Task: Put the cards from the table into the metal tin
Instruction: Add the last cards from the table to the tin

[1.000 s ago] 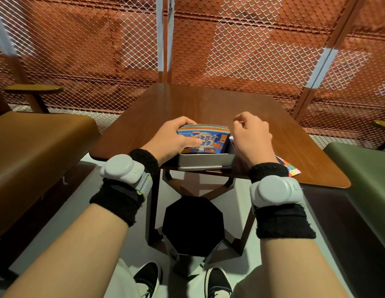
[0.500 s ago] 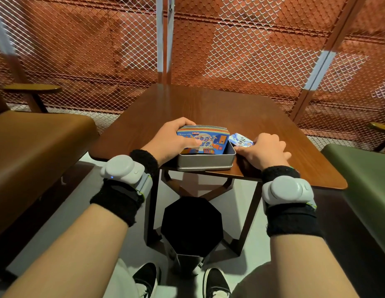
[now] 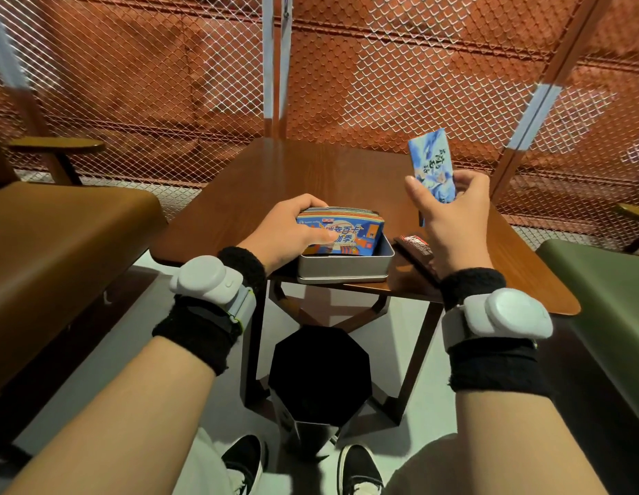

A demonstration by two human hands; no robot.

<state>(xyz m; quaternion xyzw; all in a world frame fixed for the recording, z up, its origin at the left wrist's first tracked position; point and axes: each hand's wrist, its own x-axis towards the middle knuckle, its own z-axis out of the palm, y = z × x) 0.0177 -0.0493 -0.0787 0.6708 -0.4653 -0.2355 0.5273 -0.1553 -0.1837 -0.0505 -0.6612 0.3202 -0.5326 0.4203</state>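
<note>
A silver metal tin sits at the near edge of the brown wooden table. Standing in it, tilted, is a stack of cards with a blue and orange face. My left hand grips the stack's left side, thumb on its face. To the right of the tin my right hand is raised above the table and pinches a light blue card upright. A dark card lies on the table under that hand, partly hidden by it.
A brown padded bench stands at the left and a green seat at the right. Behind the table hangs metal mesh fencing. A black octagonal stool stands under the table's near edge, between my feet.
My right hand went down to the table beside the tin, closed on the light blue card and lifted it upright. The left hand has stayed on the stack.
</note>
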